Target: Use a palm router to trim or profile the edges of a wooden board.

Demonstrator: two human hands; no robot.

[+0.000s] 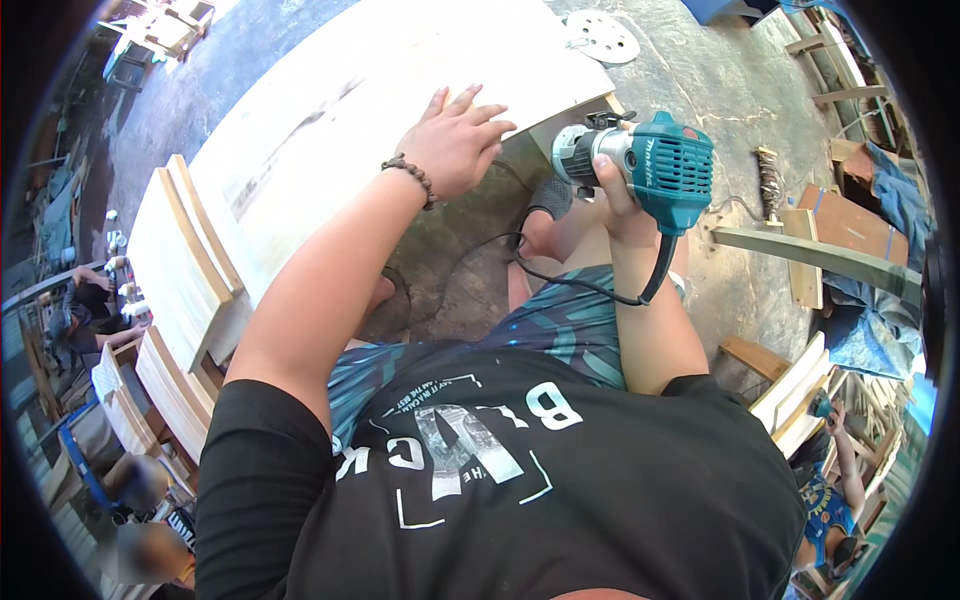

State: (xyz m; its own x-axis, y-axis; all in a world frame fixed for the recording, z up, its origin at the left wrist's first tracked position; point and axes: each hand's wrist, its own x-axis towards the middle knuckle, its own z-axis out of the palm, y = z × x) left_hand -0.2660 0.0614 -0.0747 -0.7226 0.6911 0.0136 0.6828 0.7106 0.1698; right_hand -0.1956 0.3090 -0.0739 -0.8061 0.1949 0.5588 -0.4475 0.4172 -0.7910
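The teal router [648, 160] sits at the near corner of a pale board [400, 90], held sideways with its base against the board's edge. The right hand [612, 205] is wrapped tight around its body; the black cord [560, 275] loops down across the person's lap. The left hand [455, 145] lies flat, fingers spread, on the board, gripping nothing.

This looks like edge trimming at or near the corner. The next move likely calls for firm downward pressure from the left hand and a steady, level feed along the edge.

More boards [180, 260] stand stacked to the left; a round sanding disc [603, 36] lies on the concrete floor [720, 80] beyond.
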